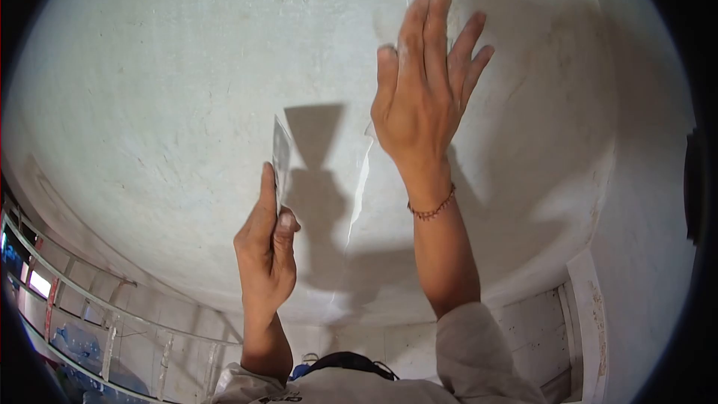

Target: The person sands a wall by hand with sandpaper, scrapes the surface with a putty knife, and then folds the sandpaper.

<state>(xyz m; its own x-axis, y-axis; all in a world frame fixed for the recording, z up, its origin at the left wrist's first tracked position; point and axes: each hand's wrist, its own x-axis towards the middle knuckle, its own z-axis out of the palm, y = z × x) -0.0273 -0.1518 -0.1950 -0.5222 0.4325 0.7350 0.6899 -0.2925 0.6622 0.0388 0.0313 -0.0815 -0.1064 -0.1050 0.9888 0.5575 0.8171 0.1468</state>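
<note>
While my left hand (267, 253) pinches a flat, thin grey metal scraper (281, 151) between thumb and fingers, blade upward and nearly edge-on to my camera, I have my right hand (420, 97) open, its fingers spread over the pale grey-green plaster wall (187, 67). I cannot tell whether its palm touches. Between my hands, a jagged white crack (360, 185) runs down the wall; a reddish-brown beaded bracelet (431, 214) circles my right wrist.

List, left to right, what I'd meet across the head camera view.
Metal frame with rungs → left hand, holding a flat blade → wide white streak on the wall → open right hand → dark object at the far right edge.
</note>
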